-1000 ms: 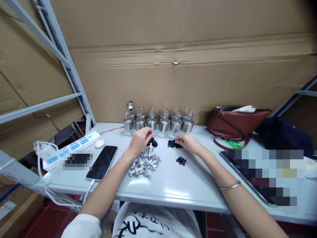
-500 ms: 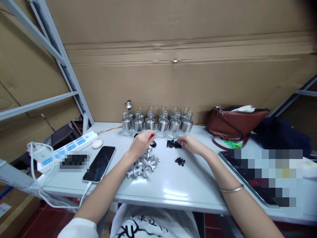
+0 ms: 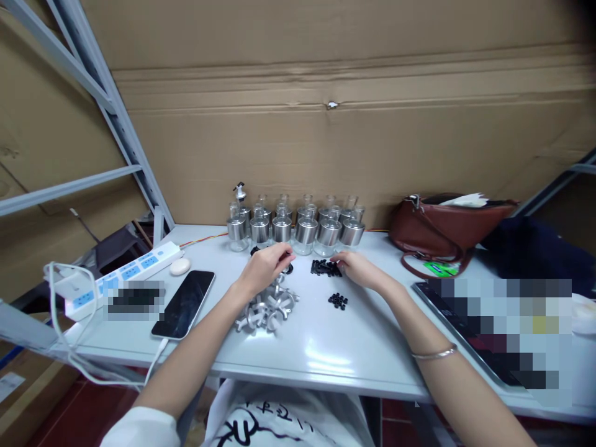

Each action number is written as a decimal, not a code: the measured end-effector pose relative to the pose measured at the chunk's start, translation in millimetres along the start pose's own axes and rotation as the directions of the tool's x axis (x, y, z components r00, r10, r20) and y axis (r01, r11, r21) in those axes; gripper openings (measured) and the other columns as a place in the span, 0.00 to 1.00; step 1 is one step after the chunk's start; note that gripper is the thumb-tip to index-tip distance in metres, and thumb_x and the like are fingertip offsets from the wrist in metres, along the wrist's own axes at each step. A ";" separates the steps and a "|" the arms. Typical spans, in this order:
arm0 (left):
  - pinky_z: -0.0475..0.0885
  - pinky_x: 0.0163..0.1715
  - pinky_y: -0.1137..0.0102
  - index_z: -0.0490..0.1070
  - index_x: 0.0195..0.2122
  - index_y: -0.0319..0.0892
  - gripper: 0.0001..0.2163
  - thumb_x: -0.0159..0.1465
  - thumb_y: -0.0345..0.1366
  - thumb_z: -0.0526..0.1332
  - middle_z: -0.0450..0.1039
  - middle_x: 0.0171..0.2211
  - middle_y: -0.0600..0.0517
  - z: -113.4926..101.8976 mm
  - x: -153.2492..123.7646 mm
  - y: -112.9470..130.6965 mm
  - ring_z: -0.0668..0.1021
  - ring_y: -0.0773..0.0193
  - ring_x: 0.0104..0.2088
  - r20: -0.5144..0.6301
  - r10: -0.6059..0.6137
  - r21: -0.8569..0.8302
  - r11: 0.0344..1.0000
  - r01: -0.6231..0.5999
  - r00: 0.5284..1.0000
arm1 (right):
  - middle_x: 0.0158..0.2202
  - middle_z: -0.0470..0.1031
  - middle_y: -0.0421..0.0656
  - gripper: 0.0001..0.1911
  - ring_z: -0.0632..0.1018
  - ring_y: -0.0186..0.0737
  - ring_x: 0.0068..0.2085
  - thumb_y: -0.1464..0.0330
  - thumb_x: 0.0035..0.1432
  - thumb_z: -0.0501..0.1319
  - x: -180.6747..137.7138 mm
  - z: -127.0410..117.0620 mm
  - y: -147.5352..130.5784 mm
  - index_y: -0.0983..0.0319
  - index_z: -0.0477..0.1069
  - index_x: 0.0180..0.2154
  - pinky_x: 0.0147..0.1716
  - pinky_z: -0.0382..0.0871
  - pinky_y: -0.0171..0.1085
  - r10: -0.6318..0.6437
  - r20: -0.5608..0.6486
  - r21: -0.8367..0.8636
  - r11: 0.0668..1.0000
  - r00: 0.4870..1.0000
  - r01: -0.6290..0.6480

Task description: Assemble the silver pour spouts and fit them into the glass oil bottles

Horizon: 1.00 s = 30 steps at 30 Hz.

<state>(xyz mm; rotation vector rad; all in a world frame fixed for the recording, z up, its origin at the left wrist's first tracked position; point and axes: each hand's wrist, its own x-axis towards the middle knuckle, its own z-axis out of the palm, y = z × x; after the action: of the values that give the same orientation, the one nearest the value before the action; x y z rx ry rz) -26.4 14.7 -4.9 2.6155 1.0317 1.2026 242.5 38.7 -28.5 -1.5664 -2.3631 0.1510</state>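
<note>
My left hand (image 3: 264, 267) hovers over a heap of silver metal spout parts (image 3: 267, 307), fingers curled in a pinch on a small black piece that I cannot make out. My right hand (image 3: 356, 268) rests on the table with its fingertips pinched at a pile of small black parts (image 3: 325, 267). A second, smaller cluster of black rings (image 3: 338, 301) lies a little nearer to me. Behind both hands stands a row of glass bottles with silver collars (image 3: 298, 226); the leftmost one carries a pourer spout.
A phone (image 3: 183, 303) on a cable lies to the left, beside a white power strip (image 3: 121, 277) and a white mouse (image 3: 179, 266). A brown bag (image 3: 447, 230) and dark cloth sit at the right rear, a keyboard at the right. Cardboard backs the grey table (image 3: 326, 341).
Both hands have stayed over their piles with only small finger shifts. The camera has tilted a little, so everything sits slightly higher and to the left.
</note>
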 end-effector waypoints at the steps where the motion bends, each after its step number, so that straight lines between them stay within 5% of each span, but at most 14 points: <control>1: 0.68 0.30 0.75 0.65 0.36 0.41 0.07 0.66 0.39 0.54 0.72 0.29 0.54 0.8 -0.1 0.6 0.73 0.70 0.26 0.024 -0.024 -0.030 0.999 0.025 0.999 | 0.38 0.80 0.51 0.19 0.79 0.48 0.41 0.84 0.50 0.51 -0.5 -0.4 -0.2 0.66 0.77 0.36 0.43 0.72 0.41 0.005 -0.011 -0.005 1.000 1.000 -0.005; 6: 0.68 0.31 0.75 0.64 0.37 0.42 0.06 0.64 0.39 0.56 0.72 0.30 0.55 4.1 0.9 8.2 0.74 0.69 0.29 0.080 -0.161 -0.274 0.945 0.177 0.984 | 0.43 0.77 0.54 0.14 0.78 0.51 0.43 0.71 0.63 0.51 -7.6 -10.4 -21.8 0.66 0.73 0.43 0.42 0.71 0.45 0.011 -0.191 -0.032 0.999 0.981 -0.018; 13: 0.65 0.27 0.76 0.62 0.41 0.42 0.11 0.62 0.42 0.58 0.69 0.25 0.57 9.7 4.8 22.5 0.71 0.70 0.25 0.145 -0.289 -0.645 0.698 0.311 0.946 | 0.31 0.78 0.45 0.16 0.78 0.42 0.33 0.54 0.58 0.59 -20.7 -15.2 -84.8 0.62 0.69 0.34 0.35 0.67 0.38 -0.414 -0.391 -0.016 0.896 0.822 0.444; 17: 0.67 0.26 0.77 0.64 0.40 0.41 0.15 0.59 0.46 0.61 0.68 0.27 0.56 10.7 7.1 30.1 0.72 0.70 0.27 0.110 -0.418 -0.746 0.565 0.353 0.902 | 0.26 0.77 0.42 0.17 0.77 0.39 0.29 0.55 0.54 0.63 -22.7 -9.5 -90.8 0.62 0.67 0.30 0.33 0.64 0.37 -0.396 -0.494 -0.054 0.903 0.774 0.427; 21: 0.71 0.31 0.74 0.67 0.34 0.40 0.17 0.56 0.49 0.63 0.70 0.30 0.54 9.9 8.2 32.9 0.75 0.68 0.31 0.122 -0.470 -0.792 0.485 0.371 0.874 | 0.26 0.77 0.41 0.08 0.76 0.38 0.27 0.63 0.55 0.61 -23.5 -8.9 -89.4 0.62 0.69 0.32 0.31 0.63 0.36 -0.312 -0.527 -0.003 0.931 0.790 0.366; 23: 0.72 0.34 0.73 0.68 0.35 0.39 0.17 0.54 0.48 0.65 0.72 0.32 0.52 9.3 7.8 32.3 0.76 0.67 0.34 0.099 -0.446 -0.793 0.505 0.342 0.890 | 0.27 0.77 0.42 0.06 0.76 0.39 0.28 0.66 0.55 0.60 -23.5 -9.3 -89.8 0.61 0.70 0.34 0.30 0.64 0.36 -0.278 -0.537 0.027 0.938 0.796 0.346; 26: 0.72 0.36 0.72 0.69 0.35 0.39 0.15 0.56 0.47 0.64 0.73 0.35 0.50 7.8 6.1 30.4 0.76 0.65 0.36 0.004 -0.369 -0.705 0.658 0.264 0.930 | 0.28 0.76 0.42 0.05 0.76 0.40 0.30 0.68 0.54 0.59 -23.0 -9.6 -89.7 0.61 0.69 0.34 0.32 0.65 0.37 -0.243 -0.566 0.047 0.944 0.787 0.326; 30: 0.69 0.36 0.70 0.70 0.35 0.40 0.13 0.63 0.46 0.57 0.73 0.33 0.50 3.4 4.1 25.4 0.75 0.66 0.34 -0.174 -0.118 -0.323 0.945 0.057 0.978 | 0.29 0.75 0.43 0.04 0.74 0.40 0.30 0.69 0.55 0.56 -22.7 -10.6 -87.8 0.60 0.66 0.35 0.33 0.66 0.38 -0.211 -0.595 0.055 0.952 0.776 0.301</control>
<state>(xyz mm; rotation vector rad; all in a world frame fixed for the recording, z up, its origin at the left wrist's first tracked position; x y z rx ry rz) -8.3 -1.7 3.9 2.2225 0.8842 1.4823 176.5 -17.9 -0.7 -1.0066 -1.9796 -0.1925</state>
